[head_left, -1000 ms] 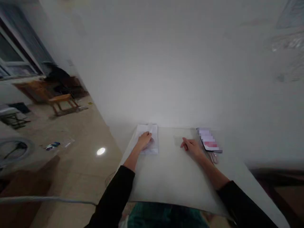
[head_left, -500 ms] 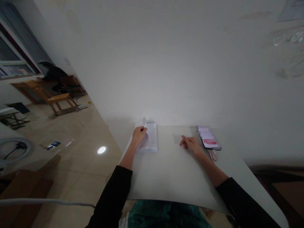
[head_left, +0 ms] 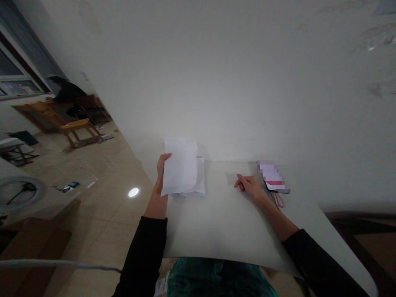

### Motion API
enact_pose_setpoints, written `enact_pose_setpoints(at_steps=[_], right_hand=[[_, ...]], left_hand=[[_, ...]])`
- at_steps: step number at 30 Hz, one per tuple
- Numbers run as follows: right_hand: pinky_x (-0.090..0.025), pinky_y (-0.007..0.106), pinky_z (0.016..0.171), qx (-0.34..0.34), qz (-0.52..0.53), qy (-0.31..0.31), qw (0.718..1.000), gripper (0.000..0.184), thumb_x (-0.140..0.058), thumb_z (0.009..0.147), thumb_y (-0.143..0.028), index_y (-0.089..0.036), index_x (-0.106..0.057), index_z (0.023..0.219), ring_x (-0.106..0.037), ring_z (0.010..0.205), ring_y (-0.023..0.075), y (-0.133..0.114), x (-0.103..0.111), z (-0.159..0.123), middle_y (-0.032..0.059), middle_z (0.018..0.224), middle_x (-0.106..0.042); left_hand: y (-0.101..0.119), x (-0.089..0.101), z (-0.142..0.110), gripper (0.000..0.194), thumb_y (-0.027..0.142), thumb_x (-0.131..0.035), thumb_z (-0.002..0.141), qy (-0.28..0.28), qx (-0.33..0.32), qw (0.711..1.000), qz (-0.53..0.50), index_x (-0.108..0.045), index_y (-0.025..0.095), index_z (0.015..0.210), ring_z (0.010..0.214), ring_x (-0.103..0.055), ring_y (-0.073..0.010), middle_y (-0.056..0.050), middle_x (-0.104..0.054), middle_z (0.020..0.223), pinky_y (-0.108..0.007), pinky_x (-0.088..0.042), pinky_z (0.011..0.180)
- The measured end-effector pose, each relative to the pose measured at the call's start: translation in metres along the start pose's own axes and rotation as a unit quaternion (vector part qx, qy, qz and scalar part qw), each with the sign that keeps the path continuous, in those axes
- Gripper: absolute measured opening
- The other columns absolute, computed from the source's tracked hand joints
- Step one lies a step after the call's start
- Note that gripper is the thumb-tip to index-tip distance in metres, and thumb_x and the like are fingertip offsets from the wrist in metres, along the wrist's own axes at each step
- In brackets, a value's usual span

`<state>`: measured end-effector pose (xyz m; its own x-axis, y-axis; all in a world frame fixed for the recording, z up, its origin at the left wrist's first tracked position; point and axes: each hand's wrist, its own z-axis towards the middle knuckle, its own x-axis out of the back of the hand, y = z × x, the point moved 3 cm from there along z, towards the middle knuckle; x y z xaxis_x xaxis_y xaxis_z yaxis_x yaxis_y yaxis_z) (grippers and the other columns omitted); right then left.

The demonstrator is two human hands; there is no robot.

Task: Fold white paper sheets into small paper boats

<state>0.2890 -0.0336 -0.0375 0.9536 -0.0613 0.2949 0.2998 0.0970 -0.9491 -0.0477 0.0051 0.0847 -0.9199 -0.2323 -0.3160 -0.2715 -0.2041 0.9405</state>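
At the far left of the white worktop, seen from the head camera, the left hand is closed on the left edge of some white paper, its thumb on the near face and its fingers hidden behind. Whether this is one sheet or several, I cannot tell. The paper is tipped up to face the camera, in front of a white paper stack that lies by the wall and shows along its right side and lower edge.

Near the middle of the worktop, the right hand is half open, its fingers loosely curled, with nothing visible in its hold. Just to its right lies a smartphone, its screen up and blurred into blocks, with a pink strap looping out from the near end.

Off to the left, a wooden chair stands on the tiled floor, and a person in dark clothing sits beyond it.
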Motion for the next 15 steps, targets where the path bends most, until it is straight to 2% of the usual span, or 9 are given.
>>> enact_pose_setpoints(at_steps=[3, 7, 10, 11, 13, 15], right_hand=[[-0.034, 0.029, 0.052, -0.001, -0.005, 0.001, 1.0, 0.062, -0.045, 0.085, -0.065, -0.016, -0.071, 0.058, -0.042, 0.043, 0.0117, -0.002, 0.0, -0.001, -0.0014, 0.043, -0.044], [-0.035, 0.029, 0.052, 0.025, -0.01, 0.014, 1.0, 0.061, -0.045, 0.087, -0.065, -0.017, -0.069, 0.057, -0.043, 0.046, 0.0128, -0.011, -0.001, -0.007, -0.0011, 0.044, -0.043], [-0.043, 0.03, 0.059, 0.081, 0.041, 0.029, 0.995, 0.057, -0.047, 0.088, -0.064, -0.018, -0.07, 0.065, -0.053, 0.059, 0.0156, -0.026, -0.004, -0.014, 0.0036, 0.061, -0.059], [-0.047, 0.031, 0.066, 0.095, 0.072, 0.021, 0.993, 0.055, -0.047, 0.088, -0.065, -0.019, -0.071, 0.072, -0.058, 0.068, 0.0173, -0.032, -0.007, -0.017, 0.0059, 0.074, -0.066], [-0.051, 0.035, 0.081, 0.097, 0.164, -0.014, 0.982, 0.059, -0.04, 0.089, -0.069, -0.02, -0.072, 0.088, -0.063, 0.091, 0.0223, -0.042, -0.015, -0.023, 0.0086, 0.097, -0.071], [-0.053, 0.039, 0.083, 0.045, 0.236, -0.059, 0.969, 0.069, -0.035, 0.085, -0.078, -0.02, -0.071, 0.094, -0.065, 0.094, 0.0257, -0.048, -0.024, -0.028, 0.0096, 0.098, -0.073]], left_hand=[[-0.005, -0.005, -0.006, 0.021, 0.036, -0.058, 0.068, -0.029, 0.07, 0.995, -0.061, -0.05, 0.02, 0.058, 0.046, -0.051, -0.0141, 0.002, -0.047, 0.047, -0.024, -0.038, 0.043], [-0.012, -0.023, -0.025, 0.02, 0.037, -0.059, 0.071, -0.098, 0.192, 0.969, -0.118, -0.06, 0.017, 0.069, 0.057, -0.062, -0.0181, -0.001, -0.06, 0.056, -0.028, -0.05, 0.052], [-0.022, -0.04, -0.042, 0.023, 0.038, -0.062, 0.069, -0.161, 0.264, 0.945, -0.104, -0.063, 0.016, 0.072, 0.064, -0.066, -0.0216, -0.003, -0.064, 0.059, -0.03, -0.052, 0.057], [-0.026, -0.044, -0.047, 0.024, 0.039, -0.064, 0.069, -0.182, 0.27, 0.941, -0.094, -0.064, 0.016, 0.073, 0.064, -0.066, -0.0219, -0.003, -0.064, 0.058, -0.03, -0.052, 0.057], [-0.033, -0.053, -0.053, 0.026, 0.041, -0.067, 0.068, -0.233, 0.239, 0.94, -0.065, -0.066, 0.016, 0.075, 0.062, -0.064, -0.0198, -0.002, -0.065, 0.062, -0.028, -0.049, 0.057], [-0.039, -0.06, -0.057, 0.028, 0.04, -0.073, 0.065, -0.29, 0.185, 0.939, -0.019, -0.067, 0.014, 0.076, 0.061, -0.061, -0.0167, -0.003, -0.066, 0.065, -0.026, -0.046, 0.058]])
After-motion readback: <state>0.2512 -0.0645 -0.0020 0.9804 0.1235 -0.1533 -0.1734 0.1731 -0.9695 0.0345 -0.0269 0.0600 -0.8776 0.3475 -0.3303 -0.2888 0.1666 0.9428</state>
